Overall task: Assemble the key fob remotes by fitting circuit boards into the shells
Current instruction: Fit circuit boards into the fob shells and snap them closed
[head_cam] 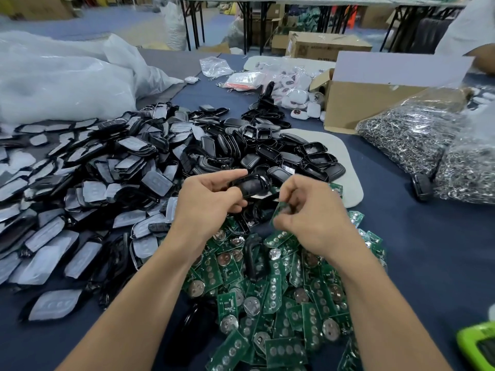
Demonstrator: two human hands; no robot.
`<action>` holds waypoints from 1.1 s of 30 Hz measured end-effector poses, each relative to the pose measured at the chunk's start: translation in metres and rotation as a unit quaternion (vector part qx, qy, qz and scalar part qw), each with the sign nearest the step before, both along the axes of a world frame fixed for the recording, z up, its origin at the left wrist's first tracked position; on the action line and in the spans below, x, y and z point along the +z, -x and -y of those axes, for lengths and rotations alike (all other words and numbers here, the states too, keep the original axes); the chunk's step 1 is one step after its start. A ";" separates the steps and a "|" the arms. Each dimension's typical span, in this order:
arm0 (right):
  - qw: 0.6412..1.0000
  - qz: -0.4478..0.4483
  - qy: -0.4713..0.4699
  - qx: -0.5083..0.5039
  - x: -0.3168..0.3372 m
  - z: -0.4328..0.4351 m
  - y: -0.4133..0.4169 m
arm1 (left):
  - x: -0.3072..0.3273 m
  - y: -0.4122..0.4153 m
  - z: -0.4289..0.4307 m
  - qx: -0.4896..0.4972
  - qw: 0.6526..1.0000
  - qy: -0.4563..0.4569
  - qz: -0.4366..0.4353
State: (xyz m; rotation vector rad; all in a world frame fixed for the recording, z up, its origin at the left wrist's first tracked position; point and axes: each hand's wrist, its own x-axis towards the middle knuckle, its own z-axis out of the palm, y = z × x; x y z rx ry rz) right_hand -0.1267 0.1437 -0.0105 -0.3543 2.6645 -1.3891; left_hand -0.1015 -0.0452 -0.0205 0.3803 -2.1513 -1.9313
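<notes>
Left hand (211, 199) gripping black shell (251, 186), right hand (308, 210) pinching green circuit board (280, 210), both above board pile (281, 295) at table's near edge

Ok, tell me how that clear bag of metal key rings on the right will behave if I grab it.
The bag of key rings is packed full of metal, so probably heavy for its size. Its thin plastic slumps on the table, so it would likely sag and shift when lifted. The glossy film may be slippery, and might tear.
</notes>
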 end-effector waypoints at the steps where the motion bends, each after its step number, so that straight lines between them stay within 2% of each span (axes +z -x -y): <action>1: 0.996 0.006 0.083 -0.016 0.000 0.000 0.001 | 0.000 0.000 0.001 -0.002 1.000 0.017 0.005; 3: 0.976 0.014 0.211 -0.049 -0.002 -0.001 0.004 | -0.001 -0.001 0.001 -0.005 0.999 0.050 0.013; 4: 0.969 0.012 0.239 -0.059 -0.002 0.000 0.004 | 0.000 -0.001 0.000 -0.010 0.998 0.062 0.013; 9: 0.955 0.048 0.292 -0.035 -0.004 0.012 0.000 | 0.000 -0.003 -0.002 -0.032 0.995 0.089 0.001; 12: 0.955 0.062 0.288 -0.001 -0.004 0.016 -0.001 | 0.000 -0.003 -0.001 -0.023 0.996 0.089 -0.008; 16: 0.962 0.040 0.272 0.002 -0.008 0.019 -0.005 | 0.003 -0.002 -0.002 -0.013 0.999 0.013 -0.031; 19: 0.944 0.048 0.326 -0.032 -0.007 0.023 -0.008 | 0.003 -0.002 0.000 -0.028 0.996 -0.081 -0.040; 21: 0.929 0.035 0.360 -0.076 -0.007 0.026 -0.008 | 0.002 -0.002 0.001 -0.071 0.990 -0.119 -0.034; 24: 0.923 0.032 0.363 -0.126 -0.010 0.029 -0.009 | 0.001 -0.004 -0.002 -0.121 0.991 -0.060 -0.026; 27: 0.952 -0.013 0.270 -0.143 -0.011 0.025 -0.009 | 0.001 -0.003 -0.007 -0.068 0.997 -0.021 -0.031; 29: 0.957 -0.053 0.234 -0.164 -0.008 0.020 -0.005 | 0.001 -0.001 -0.006 -0.035 0.999 -0.012 -0.036; 33: 0.951 -0.061 0.274 -0.132 -0.003 0.014 -0.001 | -0.001 0.001 -0.004 0.001 0.999 -0.026 -0.026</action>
